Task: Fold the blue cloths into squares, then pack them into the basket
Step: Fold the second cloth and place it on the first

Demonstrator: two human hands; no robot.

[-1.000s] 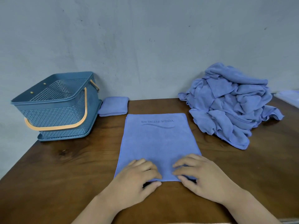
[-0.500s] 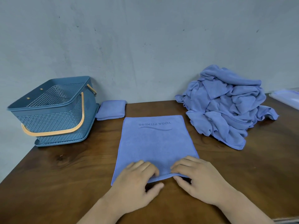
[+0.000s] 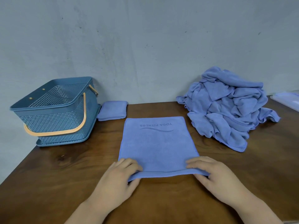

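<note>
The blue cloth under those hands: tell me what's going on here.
A person is folding it. The left hand and right hand each pinch a near corner of the flat blue cloth, its near edge raised slightly off the wooden table. One folded cloth lies beside the basket, which shows no cloth inside; a heap of unfolded cloths waits at the right.

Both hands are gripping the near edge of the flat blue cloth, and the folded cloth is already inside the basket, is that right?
Not quite. The head view shows the folded cloth lying on the table beside the basket, not inside it. The left hand and right hand do grip the near edge of the flat blue cloth.
</note>
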